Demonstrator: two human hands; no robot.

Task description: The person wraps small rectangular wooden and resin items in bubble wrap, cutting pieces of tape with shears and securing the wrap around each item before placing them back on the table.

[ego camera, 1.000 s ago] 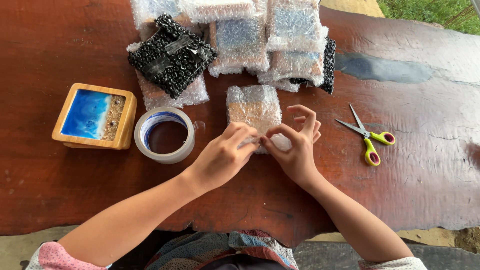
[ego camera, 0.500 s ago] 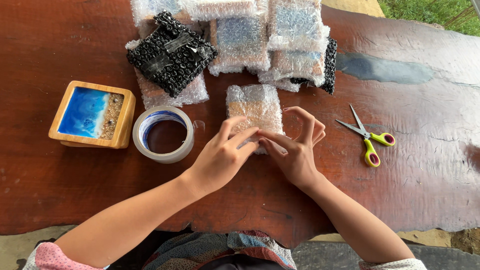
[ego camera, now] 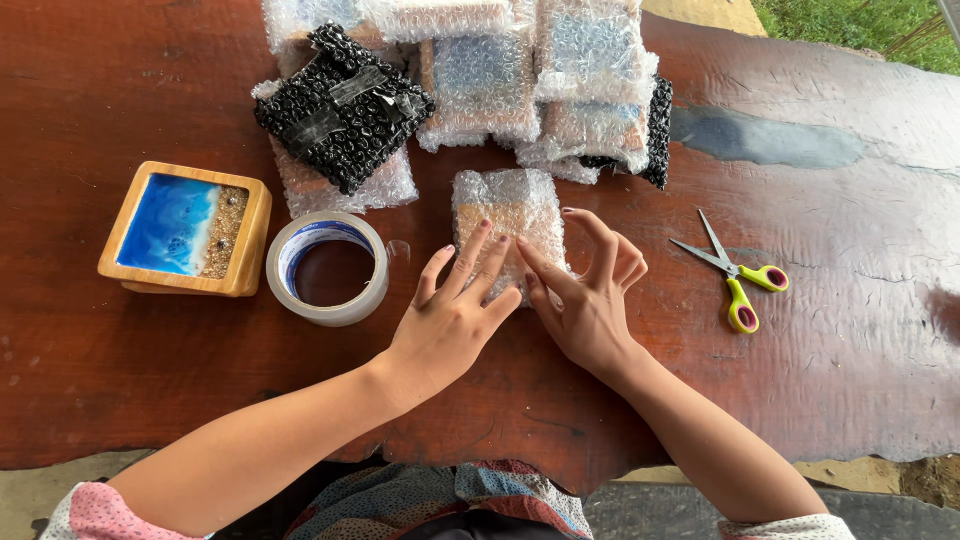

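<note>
Bubble-wrapped packet (ego camera: 508, 215) under both hands — left hand (ego camera: 450, 320), right hand (ego camera: 585, 300) — fingers flat, ungripping.

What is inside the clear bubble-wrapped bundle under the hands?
Through the bubble-wrapped bundle, a tan, wood-coloured block shows. Its face is blurred by the wrap, and the left hand and right hand cover its near edge.

Clear, crinkly bubble wrap sheathes the small parcel (ego camera: 507, 222) on the glossy, dark reddish wooden table (ego camera: 150, 400) — beside it a shiny plastic tape roll (ego camera: 327, 268), a pale smooth wooden coaster (ego camera: 186, 229) with glassy blue resin, and metal-bladed scissors (ego camera: 733, 273).
</note>
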